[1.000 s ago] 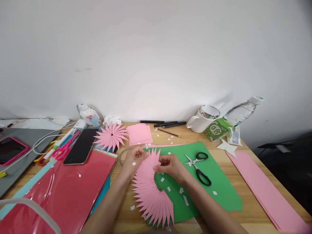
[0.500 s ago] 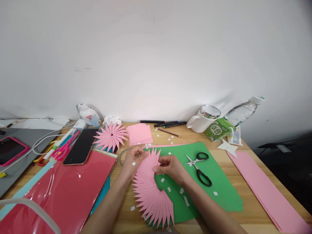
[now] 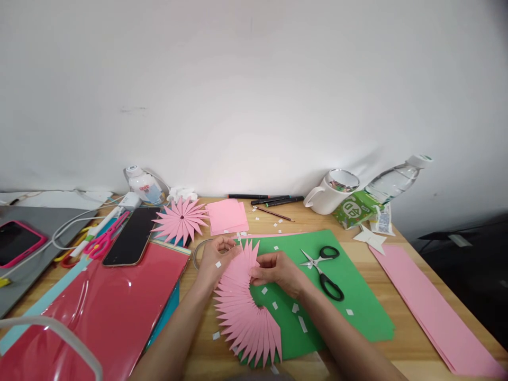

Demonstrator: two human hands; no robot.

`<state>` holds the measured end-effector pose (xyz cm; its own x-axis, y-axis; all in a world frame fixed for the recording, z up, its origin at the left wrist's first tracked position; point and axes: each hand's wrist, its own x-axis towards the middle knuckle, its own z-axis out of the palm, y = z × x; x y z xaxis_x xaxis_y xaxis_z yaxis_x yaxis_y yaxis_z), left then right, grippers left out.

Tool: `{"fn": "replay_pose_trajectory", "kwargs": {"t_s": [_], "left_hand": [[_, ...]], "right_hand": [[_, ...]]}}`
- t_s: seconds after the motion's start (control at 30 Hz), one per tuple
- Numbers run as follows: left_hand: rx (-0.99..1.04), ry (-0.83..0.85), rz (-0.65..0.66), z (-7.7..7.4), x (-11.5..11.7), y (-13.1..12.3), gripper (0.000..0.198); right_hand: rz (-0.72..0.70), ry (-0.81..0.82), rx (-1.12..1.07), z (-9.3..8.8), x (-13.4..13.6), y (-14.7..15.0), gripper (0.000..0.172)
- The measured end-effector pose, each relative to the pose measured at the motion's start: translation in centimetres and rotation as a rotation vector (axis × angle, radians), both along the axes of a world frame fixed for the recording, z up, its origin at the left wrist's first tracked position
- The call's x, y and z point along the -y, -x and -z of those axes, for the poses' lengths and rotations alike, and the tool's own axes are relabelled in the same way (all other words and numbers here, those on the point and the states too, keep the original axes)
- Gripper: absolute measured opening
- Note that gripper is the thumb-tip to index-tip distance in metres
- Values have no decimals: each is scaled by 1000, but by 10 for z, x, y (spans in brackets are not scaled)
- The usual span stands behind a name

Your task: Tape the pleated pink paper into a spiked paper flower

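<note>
Head view: a pink paper fan [image 3: 246, 312] of pointed folds curves across the near left edge of a green sheet [image 3: 357, 301] on the wooden table [image 3: 400, 349]. Its far end sits between both hands. The left hand [image 3: 214, 260] grips it from the left with curled fingers, and the right hand [image 3: 280, 271] pinches its inner edge from the right. Black-handled scissors [image 3: 323, 267] lie just right of the right hand. Compared with a second ago, both hands are in the same places on the fan.

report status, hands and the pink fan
Both pinching: left hand and right hand on top end of fan. It curves down across green sheet, spikes outward. Right of hands, scissors lie apart; white scraps scattered.
</note>
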<state>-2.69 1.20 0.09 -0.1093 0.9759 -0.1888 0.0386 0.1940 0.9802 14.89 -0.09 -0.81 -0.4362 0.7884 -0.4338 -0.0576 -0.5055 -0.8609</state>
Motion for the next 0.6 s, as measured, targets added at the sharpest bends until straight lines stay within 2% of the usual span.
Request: {"fn": "replay_pose_trajectory", "kwargs": {"t_s": [0.2, 0.47, 0.6], "left_hand": [[-22, -32, 12, -1, 1, 0, 24], [-32, -80, 19, 1, 0, -1, 22], [-114, -111, 18, 3, -2, -3, 19]], "right_hand": [[16, 3, 55, 2, 1, 2, 45], [218, 39, 59, 10, 3, 12, 50], [189, 25, 87, 9, 3, 12, 47]]}}
